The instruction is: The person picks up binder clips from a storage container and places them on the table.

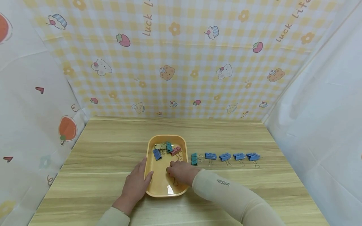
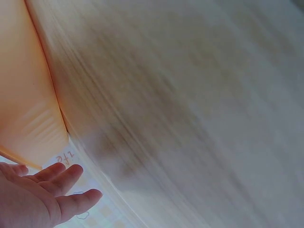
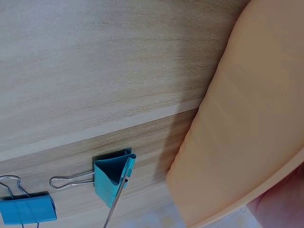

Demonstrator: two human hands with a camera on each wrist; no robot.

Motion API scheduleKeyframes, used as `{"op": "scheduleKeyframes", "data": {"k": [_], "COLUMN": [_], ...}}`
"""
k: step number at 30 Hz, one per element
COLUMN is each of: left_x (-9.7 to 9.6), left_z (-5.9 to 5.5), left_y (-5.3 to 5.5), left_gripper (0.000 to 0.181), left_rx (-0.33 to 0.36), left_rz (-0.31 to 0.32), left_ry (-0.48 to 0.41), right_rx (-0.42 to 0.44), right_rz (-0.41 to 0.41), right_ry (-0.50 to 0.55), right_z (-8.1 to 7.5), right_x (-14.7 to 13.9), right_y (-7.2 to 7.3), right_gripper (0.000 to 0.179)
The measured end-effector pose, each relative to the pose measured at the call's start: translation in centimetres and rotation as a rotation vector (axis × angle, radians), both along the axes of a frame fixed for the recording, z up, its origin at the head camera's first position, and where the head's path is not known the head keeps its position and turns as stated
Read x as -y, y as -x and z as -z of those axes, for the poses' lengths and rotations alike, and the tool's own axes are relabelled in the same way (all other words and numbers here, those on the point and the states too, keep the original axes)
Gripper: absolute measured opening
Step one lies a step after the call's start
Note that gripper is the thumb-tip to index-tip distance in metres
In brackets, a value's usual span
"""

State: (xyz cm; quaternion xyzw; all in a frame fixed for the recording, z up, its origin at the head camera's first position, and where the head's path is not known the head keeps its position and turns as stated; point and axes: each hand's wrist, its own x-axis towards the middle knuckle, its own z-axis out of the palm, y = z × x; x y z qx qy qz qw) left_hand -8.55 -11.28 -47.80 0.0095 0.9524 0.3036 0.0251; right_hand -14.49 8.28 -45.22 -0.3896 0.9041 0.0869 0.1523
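A yellow-orange plastic tray (image 1: pixel 167 194) stands on the table, with several binder clips in its far half: a yellow one (image 1: pixel 160 146), a green one (image 1: pixel 169 147), a red one (image 1: pixel 176 151) and a blue one (image 1: pixel 157 154). My left hand (image 1: pixel 135 183) holds the tray's left wall, thumb over the rim and fingers outside. Inside the tray's right side, my right hand (image 1: pixel 182 172) has its fingers curled round a binder clip; a wire handle (image 1: pixel 175 182) shows below them while the clip's body is hidden.
Right of the tray, a row of binder clips lies on the table (image 1: pixel 113 138): a green one (image 1: pixel 194 159) nearest the tray, then several blue ones (image 1: pixel 225 157). A checked cloth (image 1: pixel 181 53) hangs behind, and white cloths (image 1: pixel 325 103) flank both sides.
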Motion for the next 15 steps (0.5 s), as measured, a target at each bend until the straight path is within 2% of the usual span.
{"op": "scheduleKeyframes", "data": {"k": [8, 15], "left_x": [-0.01, -0.02], "left_z": [0.08, 0.19], "left_y": [0.02, 0.03], "left_gripper": [0.067, 0.067], "left_rx": [-0.004, 0.0], "left_rz": [0.001, -0.005], "left_ry": [0.004, 0.004], "right_rx": [-0.001, -0.053], "right_rz": [-0.013, 0.002], "right_ry": [0.071, 0.136], "right_z": [-0.43, -0.71], "right_x": [-0.13, -0.07], "right_y": [-0.06, 0.5], "right_gripper": [0.012, 0.024]}}
